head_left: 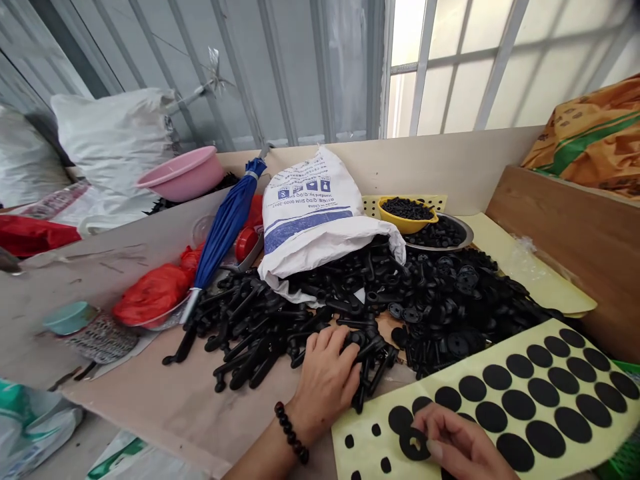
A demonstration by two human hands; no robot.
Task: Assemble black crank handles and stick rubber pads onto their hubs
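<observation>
My left hand, with a dark bead bracelet on its wrist, reaches over the front edge of a heap of black plastic crank handles. Its fingers are apart and bent down onto the parts; their tips are partly hidden. At the lower right, my right hand pinches a black round pad with a small hole in the middle. Beneath that hand lies a pale yellow backing sheet bearing rows of black round stickers. Black round plastic discs are heaped just behind the sheet.
A white sack lies open-mouthed on the heap. Behind stand a yellow bowl and a metal basin of small black parts. To the left are a blue umbrella, a red plastic bag and a pink basin. A wooden board borders the right.
</observation>
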